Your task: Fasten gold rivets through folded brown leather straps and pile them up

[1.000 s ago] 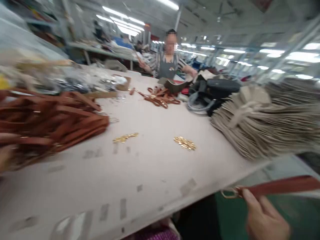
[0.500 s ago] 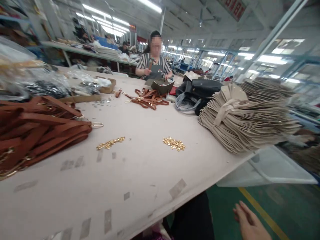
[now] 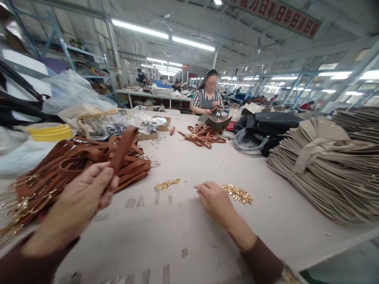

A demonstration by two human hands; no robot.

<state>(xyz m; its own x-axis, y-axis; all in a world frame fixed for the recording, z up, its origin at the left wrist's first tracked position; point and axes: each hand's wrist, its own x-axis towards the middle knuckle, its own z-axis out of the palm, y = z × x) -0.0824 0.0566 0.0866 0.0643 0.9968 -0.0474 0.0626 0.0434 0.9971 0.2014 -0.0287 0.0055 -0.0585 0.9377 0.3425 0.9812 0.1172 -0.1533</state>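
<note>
My left hand (image 3: 84, 193) pinches a brown leather strap (image 3: 123, 146) that stands up out of a big heap of brown straps with gold rings (image 3: 59, 169) at the left. My right hand (image 3: 214, 199) rests palm down on the pale table (image 3: 183, 225), fingers apart, holding nothing. It lies just left of a small pile of gold metal fittings (image 3: 238, 193). A second pile of gold fittings (image 3: 166, 184) sits between my two hands.
A tall fanned stack of beige pieces (image 3: 325, 165) fills the right side. Black bags (image 3: 266, 126) and more brown straps (image 3: 203, 136) lie farther back. A person in a striped top (image 3: 209, 100) works at the far end. Plastic bags and a yellow tub (image 3: 49, 132) stand at the left.
Both hands have come up onto the table. The right hand, earlier below the table edge holding a strap, now lies empty by the fittings. The left hand has taken a strap from the heap.
</note>
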